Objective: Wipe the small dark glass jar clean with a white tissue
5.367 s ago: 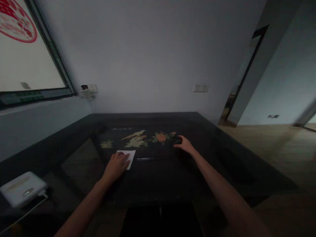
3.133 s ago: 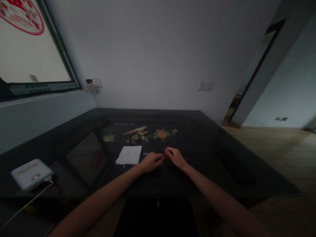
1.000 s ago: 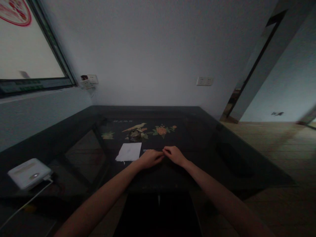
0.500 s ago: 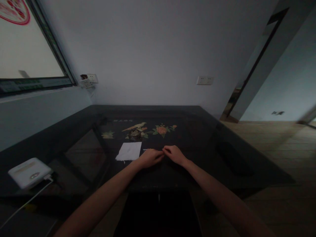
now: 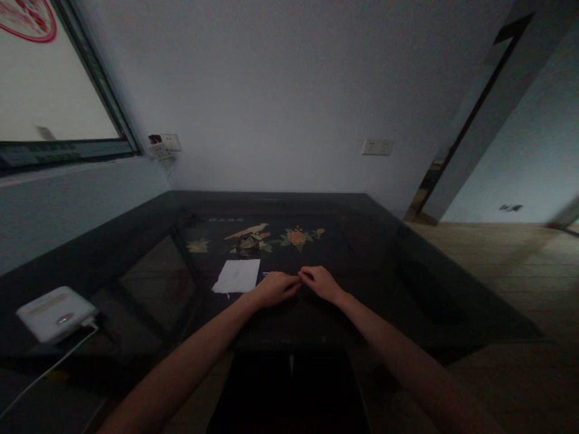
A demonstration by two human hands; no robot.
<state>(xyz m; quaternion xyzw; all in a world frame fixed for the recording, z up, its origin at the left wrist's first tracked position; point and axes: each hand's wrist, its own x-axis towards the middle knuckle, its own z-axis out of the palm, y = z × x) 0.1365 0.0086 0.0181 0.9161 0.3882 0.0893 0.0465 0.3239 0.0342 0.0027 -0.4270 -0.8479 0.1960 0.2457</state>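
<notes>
My left hand [image 5: 272,288] and my right hand [image 5: 322,282] meet fingertip to fingertip over the middle of the dark glass table [image 5: 407,283]. Both are closed in a pinch on a thin dark pen [image 5: 266,274]. Only the pen's pale left end shows, beside my left knuckles. A white sheet of paper [image 5: 236,276] lies flat just left of my left hand. Behind the paper a small dark round object [image 5: 247,243] sits on the painted bird and flowers [image 5: 296,237].
A white power bank [image 5: 53,305] with a white cable [image 5: 49,372] lies at the table's near left. The table stands in a wall corner under a window [image 5: 45,72]. Wall sockets [image 5: 377,146] are behind it, and wooden floor [image 5: 511,265] and a doorway are to the right.
Over the last second both hands have stayed pinched together at the same spot. Earlier, my left hand left the paper, my right hand left the dark object, and the object came to rest behind the paper.
</notes>
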